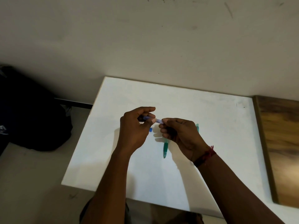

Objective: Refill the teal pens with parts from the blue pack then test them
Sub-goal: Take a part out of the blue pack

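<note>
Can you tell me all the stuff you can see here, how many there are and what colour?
blue pack: one, blue and clear, held above the table between both hands
teal pens: two, teal, lying on the table; one near the right hand, the other partly hidden behind it
small blue piece: one, blue, on the table by the left hand
table: one, white, against the wall
wooden board: one, brown, right of the table
bag: one, dark, on the floor to the left
thread band: one, red, on the right wrist
left hand: one, pinches the pack's left end
right hand: one, pinches the pack's right end
</note>
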